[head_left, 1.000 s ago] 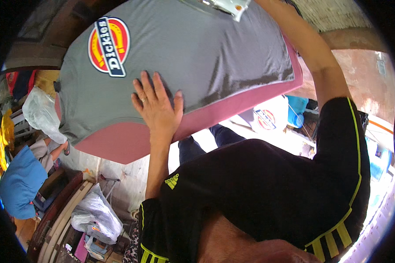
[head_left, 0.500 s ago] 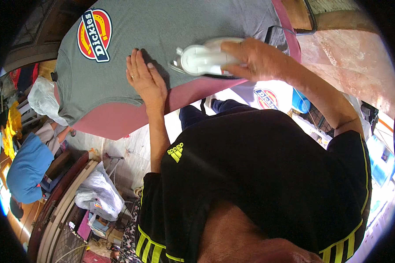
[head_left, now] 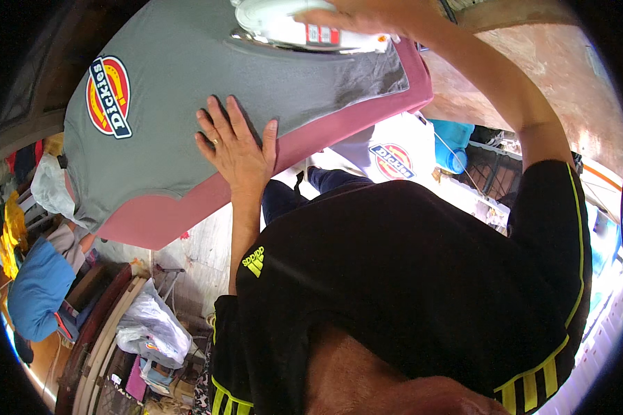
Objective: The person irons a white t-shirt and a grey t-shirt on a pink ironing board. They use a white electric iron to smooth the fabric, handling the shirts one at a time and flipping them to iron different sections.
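Note:
A grey T-shirt [head_left: 169, 76] with a round red and yellow logo print [head_left: 108, 97] lies spread over an ironing board with a pink cover [head_left: 145, 216]. My right hand [head_left: 367, 15] is wrapped round the handle of a white clothes iron [head_left: 273, 19], at the far side of the shirt. The iron's metal soleplate rests on the cloth or just above it; I cannot tell which. My left hand [head_left: 241, 149] lies flat on the shirt near the board's close edge, fingers spread, with a ring on one finger.
Below the board, to the right, hangs a white cloth [head_left: 391, 149] with a similar print. A blue container [head_left: 453, 142] stands beside it. On the left are a person in a blue top [head_left: 40, 283], a plastic bag [head_left: 52, 188], and another bag [head_left: 152, 325] near wooden frames.
My right hand has pushed the iron away toward the far edge. My left hand's fingers have spread apart on the cloth. The view has shifted, so the shirt's logo now sits lower and further left.

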The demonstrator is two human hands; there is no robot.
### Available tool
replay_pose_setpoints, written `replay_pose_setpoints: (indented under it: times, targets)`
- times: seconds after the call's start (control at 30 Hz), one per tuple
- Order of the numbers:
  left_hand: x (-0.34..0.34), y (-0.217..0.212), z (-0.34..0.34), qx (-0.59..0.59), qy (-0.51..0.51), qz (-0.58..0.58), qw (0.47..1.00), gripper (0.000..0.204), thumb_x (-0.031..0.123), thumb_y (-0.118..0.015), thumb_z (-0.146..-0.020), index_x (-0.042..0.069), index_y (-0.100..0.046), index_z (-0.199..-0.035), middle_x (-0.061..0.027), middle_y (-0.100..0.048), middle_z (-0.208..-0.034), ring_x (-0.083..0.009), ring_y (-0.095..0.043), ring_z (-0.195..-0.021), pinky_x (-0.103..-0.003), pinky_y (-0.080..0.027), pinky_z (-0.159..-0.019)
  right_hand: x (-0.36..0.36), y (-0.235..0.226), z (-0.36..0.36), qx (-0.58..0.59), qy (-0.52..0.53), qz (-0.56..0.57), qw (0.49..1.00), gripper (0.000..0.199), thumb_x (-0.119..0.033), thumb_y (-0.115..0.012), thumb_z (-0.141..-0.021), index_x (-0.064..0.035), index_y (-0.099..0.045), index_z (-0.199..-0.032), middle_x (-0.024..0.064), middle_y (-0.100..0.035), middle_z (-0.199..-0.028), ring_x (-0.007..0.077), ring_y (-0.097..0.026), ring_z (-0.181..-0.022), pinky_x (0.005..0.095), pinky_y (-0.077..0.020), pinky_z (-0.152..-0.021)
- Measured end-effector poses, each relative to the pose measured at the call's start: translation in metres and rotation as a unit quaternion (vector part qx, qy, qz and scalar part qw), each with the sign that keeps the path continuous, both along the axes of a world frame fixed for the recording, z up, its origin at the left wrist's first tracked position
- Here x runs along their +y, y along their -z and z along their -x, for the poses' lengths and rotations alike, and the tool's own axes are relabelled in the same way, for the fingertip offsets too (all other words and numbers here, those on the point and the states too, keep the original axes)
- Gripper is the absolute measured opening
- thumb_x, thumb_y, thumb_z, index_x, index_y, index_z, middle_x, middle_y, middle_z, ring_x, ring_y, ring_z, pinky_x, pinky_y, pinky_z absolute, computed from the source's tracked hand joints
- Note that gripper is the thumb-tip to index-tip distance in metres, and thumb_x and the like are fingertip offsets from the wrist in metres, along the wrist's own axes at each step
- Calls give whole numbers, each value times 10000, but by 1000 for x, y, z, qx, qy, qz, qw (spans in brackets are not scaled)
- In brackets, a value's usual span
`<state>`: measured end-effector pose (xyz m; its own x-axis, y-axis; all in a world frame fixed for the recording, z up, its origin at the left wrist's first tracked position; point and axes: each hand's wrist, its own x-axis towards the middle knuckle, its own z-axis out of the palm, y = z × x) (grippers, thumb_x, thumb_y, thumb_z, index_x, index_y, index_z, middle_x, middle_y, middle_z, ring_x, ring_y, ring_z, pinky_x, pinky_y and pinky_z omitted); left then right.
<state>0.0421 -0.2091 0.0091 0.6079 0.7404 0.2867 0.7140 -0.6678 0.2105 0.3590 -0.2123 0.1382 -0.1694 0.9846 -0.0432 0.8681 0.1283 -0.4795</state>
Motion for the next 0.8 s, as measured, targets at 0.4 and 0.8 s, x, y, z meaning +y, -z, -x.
replay_pose_setpoints:
  times: [0.4, 0.8]
  targets:
    - [-2, -3, -7, 33, 9, 1, 999, 792, 581, -485, -920, 78, -335, -1513, -227, -212, -1590, -469, -188, -1450, -652, -157, -1098, -123, 13, -58, -64, -17, 23, 998, 464, -385, -667, -905, -21, -574, -1176, 180, -655, -973, 266, -697, -819, 398, -578, -821]
    - [-4, -4, -5, 38, 8, 4, 999, 773, 577, -497, -916, 151, -313, -1535, -204, -201, -1599, -446, -157, -1463, -640, -148, -1112, -33, 10, -52, 12, 99, -58, 993, 473, -434, -532, -980, 31, -608, -1020, 257, -646, -872, 385, -631, -827, 462, -482, -737]
